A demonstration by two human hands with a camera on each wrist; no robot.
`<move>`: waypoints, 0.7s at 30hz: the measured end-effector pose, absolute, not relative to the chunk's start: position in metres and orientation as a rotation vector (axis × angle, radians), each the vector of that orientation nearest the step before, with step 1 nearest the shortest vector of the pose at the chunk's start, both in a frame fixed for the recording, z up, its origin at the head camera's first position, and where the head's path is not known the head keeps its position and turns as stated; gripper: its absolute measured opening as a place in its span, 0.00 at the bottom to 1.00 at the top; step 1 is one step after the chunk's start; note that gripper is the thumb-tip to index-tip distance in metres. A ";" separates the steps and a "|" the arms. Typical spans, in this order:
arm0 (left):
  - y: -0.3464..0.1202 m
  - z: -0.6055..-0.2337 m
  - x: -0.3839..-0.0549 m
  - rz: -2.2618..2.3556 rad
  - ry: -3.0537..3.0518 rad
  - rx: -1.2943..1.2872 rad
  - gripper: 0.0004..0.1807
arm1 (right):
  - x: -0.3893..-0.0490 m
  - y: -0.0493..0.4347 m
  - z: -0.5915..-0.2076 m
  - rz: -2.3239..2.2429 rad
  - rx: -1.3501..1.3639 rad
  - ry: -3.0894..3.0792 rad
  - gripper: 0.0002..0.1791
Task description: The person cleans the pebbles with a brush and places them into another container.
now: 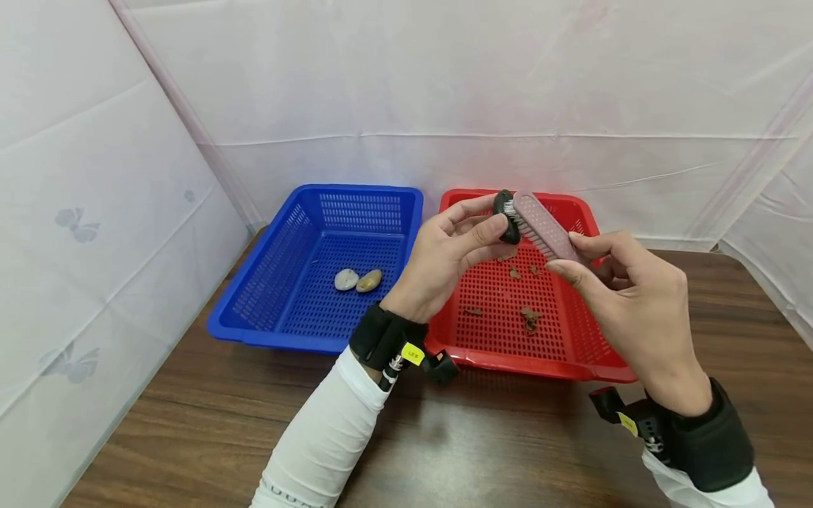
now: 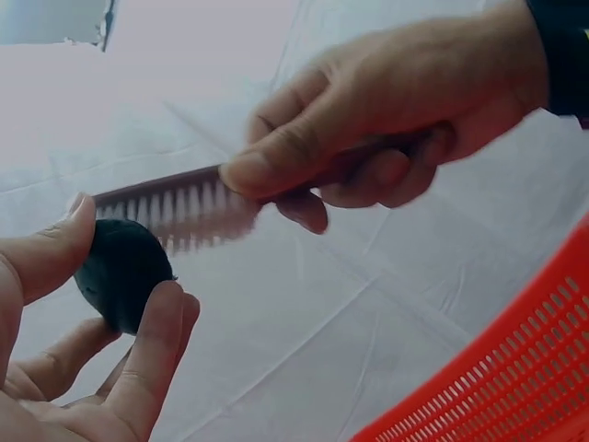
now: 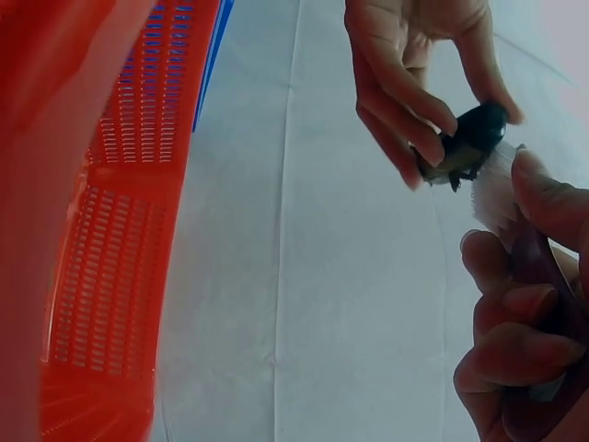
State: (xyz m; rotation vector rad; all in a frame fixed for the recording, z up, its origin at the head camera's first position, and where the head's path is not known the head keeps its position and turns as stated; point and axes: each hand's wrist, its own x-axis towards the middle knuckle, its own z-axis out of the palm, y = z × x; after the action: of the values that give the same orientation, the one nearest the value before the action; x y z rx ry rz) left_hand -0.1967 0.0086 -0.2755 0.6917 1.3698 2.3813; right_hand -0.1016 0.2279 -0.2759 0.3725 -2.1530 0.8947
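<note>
My left hand (image 1: 441, 254) pinches a smooth dark stone (image 2: 122, 273) between thumb and fingertips, above the red basket (image 1: 527, 368). A bit of dark dirt clings to the stone's lower edge in the right wrist view. My right hand (image 1: 635, 307) grips a pinkish-mauve scrubbing brush (image 1: 545, 224) by its handle. The brush's pale bristles (image 2: 198, 216) meet the stone's side. Several clumps of brown dirt (image 1: 530, 317) lie on the floor of the red basket.
To the left, a blue basket (image 1: 254, 335) holds a white stone (image 1: 346, 279) and a tan stone (image 1: 369, 281). Both baskets stand side by side on a brown wooden table (image 1: 254, 423). White sheeting (image 1: 381, 92) rises behind and at both sides.
</note>
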 end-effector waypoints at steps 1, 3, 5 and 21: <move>0.008 -0.275 -0.197 2.392 1.360 0.688 0.20 | -0.102 0.229 -0.276 0.894 0.369 -2.153 0.34; 0.007 -0.274 -0.197 2.406 1.338 0.687 0.21 | -0.102 0.230 -0.276 0.905 0.351 -2.150 0.29; 0.006 -0.273 -0.197 2.406 1.322 0.695 0.22 | -0.102 0.231 -0.275 0.928 0.322 -2.142 0.23; 0.015 -0.278 -0.191 2.230 1.434 0.861 0.25 | -0.102 0.225 -0.275 0.961 0.292 -2.098 0.22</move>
State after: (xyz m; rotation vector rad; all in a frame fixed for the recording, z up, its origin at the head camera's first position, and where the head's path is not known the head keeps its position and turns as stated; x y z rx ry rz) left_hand -0.1905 0.0147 -0.2776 0.8606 1.4338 2.2300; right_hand -0.1018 0.2252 -0.2753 0.2925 -2.0984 0.9609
